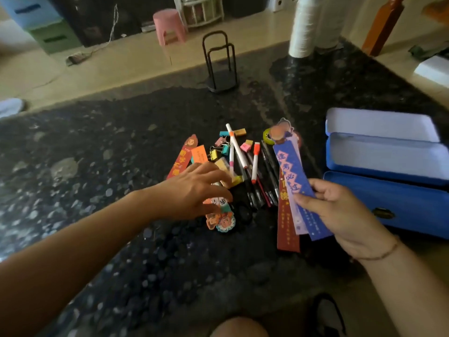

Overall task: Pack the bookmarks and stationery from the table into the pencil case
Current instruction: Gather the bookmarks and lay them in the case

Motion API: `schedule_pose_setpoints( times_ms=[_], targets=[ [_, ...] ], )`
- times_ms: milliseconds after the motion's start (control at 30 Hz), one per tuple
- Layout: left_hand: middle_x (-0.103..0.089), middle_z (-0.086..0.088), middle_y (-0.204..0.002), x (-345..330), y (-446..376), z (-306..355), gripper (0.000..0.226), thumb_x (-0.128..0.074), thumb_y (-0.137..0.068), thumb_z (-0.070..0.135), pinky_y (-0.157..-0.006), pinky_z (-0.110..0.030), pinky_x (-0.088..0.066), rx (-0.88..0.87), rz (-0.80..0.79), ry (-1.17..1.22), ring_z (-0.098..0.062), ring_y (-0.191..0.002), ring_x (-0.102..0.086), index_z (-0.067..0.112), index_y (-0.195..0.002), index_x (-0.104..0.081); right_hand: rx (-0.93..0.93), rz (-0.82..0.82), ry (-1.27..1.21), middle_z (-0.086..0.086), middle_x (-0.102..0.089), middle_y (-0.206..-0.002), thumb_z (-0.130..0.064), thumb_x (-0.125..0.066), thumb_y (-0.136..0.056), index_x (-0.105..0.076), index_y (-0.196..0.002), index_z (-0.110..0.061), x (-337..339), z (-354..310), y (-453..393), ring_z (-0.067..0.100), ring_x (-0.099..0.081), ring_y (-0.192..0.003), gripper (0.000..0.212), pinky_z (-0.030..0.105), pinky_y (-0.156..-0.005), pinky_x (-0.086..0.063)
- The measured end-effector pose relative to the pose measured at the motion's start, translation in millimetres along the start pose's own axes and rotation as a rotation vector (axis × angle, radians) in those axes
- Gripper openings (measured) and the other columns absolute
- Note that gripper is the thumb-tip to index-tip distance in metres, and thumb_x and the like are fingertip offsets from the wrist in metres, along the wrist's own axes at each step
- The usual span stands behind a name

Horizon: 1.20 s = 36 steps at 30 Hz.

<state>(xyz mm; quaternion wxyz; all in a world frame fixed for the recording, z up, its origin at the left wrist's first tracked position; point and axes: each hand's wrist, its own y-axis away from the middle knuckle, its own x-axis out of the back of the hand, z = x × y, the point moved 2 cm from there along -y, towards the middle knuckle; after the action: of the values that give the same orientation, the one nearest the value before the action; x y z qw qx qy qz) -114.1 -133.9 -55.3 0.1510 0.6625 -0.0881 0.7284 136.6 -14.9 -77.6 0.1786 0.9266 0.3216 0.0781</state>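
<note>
My right hand [340, 212] grips a fan of bookmarks [295, 181]: a blue one on top, a pale one and a dark red one beneath. My left hand [194, 190] hovers with fingers spread over two cartoon-headed bookmarks [221, 220] lying on the dark table. A red bookmark [181, 158] and an orange one [199, 154] lie further back. Pens and markers [252, 171], coloured binder clips [220, 147] and erasers [245, 145] sit in a pile between my hands. The blue pencil case [388, 166] lies open at the right, its trays showing.
A black wire stand [220, 64] rests at the table's far edge. A white roll [303, 27] stands at the back right. A small yellow-green round object [267, 137] lies by the pens. A pink stool [168, 26] is on the floor beyond.
</note>
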Motion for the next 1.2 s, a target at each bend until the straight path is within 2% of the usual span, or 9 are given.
schedule_pose_setpoints(
  times_ms=[200,333,433,567,700,833,967,1067,1200],
  targets=[
    [-0.049,0.012,-0.119,-2,-4,-2,0.027,-0.058,-0.086,0.051,-0.1,-0.04,-0.032,0.014,-0.042,-0.02,-0.016,-0.119,-0.036,0.036,-0.109,-0.058,0.0,0.004,-0.018,0.003,-0.077,-0.088,-0.015,-0.066,-0.085,-0.068,-0.097,-0.017,1,2,0,0.017,-0.072,-0.076,0.013,0.033,-0.069,-0.054],
    [-0.057,0.019,-0.1,23,-12,-4,0.011,-0.062,-0.084,0.044,-0.103,-0.03,-0.029,0.09,-0.065,0.21,-0.002,-0.112,-0.042,0.034,-0.089,-0.06,-0.01,-0.008,0.005,-0.001,-0.077,-0.088,-0.028,-0.068,-0.08,-0.067,-0.099,-0.023,3,3,0,0.015,-0.074,-0.079,0.02,0.034,-0.069,-0.056],
    [-0.065,0.01,-0.083,48,-26,-3,0.008,-0.066,-0.085,0.033,-0.077,-0.023,-0.05,0.273,0.077,0.533,-0.002,-0.082,-0.06,0.027,-0.083,-0.062,-0.01,0.004,0.002,-0.001,-0.077,-0.088,-0.036,-0.069,-0.073,-0.066,-0.102,-0.023,8,2,0,0.015,-0.074,-0.081,0.032,0.036,-0.072,-0.057],
    [-0.064,-0.007,-0.074,54,-62,14,0.012,-0.065,-0.089,0.021,-0.057,-0.026,-0.049,0.569,0.393,1.055,-0.016,-0.061,-0.058,0.015,-0.08,-0.059,0.028,0.081,-0.056,0.0,-0.077,-0.086,-0.024,-0.068,-0.084,-0.067,-0.098,-0.022,15,3,-3,0.016,-0.074,-0.077,0.014,0.036,-0.07,-0.057],
    [-0.062,-0.005,-0.071,40,-101,46,0.015,-0.057,-0.093,0.018,-0.062,-0.03,-0.046,0.719,0.505,1.792,-0.017,-0.063,-0.057,0.013,-0.079,-0.06,0.052,0.152,-0.114,0.0,-0.077,-0.083,-0.022,-0.064,-0.089,-0.07,-0.095,-0.022,20,5,-5,0.016,-0.073,-0.074,0.008,0.035,-0.067,-0.055],
    [-0.064,-0.001,-0.064,26,-123,69,0.017,-0.057,-0.093,0.019,-0.069,-0.03,-0.047,0.834,0.502,2.105,-0.013,-0.061,-0.056,0.008,-0.083,-0.066,0.106,0.167,-0.191,0.001,-0.077,-0.09,-0.025,-0.056,-0.095,-0.074,-0.091,-0.026,22,1,-3,0.018,-0.074,-0.079,0.018,0.03,-0.061,-0.056],
    [-0.06,0.004,-0.052,15,-128,80,0.021,-0.056,-0.095,0.018,-0.044,-0.018,-0.037,0.798,0.532,2.079,-0.005,-0.042,-0.049,0.012,-0.075,-0.058,0.128,0.077,-0.246,0.001,-0.077,-0.09,-0.042,-0.057,-0.09,-0.075,-0.083,-0.032,19,-4,0,0.016,-0.074,-0.079,0.021,0.027,-0.06,-0.057],
    [-0.065,-0.001,-0.057,7,-126,83,0.022,-0.062,-0.092,0.015,-0.042,-0.017,-0.044,0.813,0.65,1.995,-0.008,-0.044,-0.058,0.011,-0.073,-0.052,0.14,0.006,-0.18,0.002,-0.077,-0.093,-0.041,-0.068,-0.075,-0.073,-0.09,-0.026,16,-3,1,0.02,-0.074,-0.083,0.022,0.033,-0.066,-0.059],
    [-0.07,0.005,-0.076,4,-107,77,0.022,-0.064,-0.088,0.039,-0.057,-0.017,-0.05,0.701,0.674,1.267,-0.003,-0.067,-0.064,0.017,-0.085,-0.061,0.129,0.058,-0.128,0.002,-0.077,-0.09,-0.017,-0.069,-0.083,-0.072,-0.095,-0.021,21,2,-1,0.021,-0.074,-0.082,0.012,0.035,-0.067,-0.057]
  ],
)
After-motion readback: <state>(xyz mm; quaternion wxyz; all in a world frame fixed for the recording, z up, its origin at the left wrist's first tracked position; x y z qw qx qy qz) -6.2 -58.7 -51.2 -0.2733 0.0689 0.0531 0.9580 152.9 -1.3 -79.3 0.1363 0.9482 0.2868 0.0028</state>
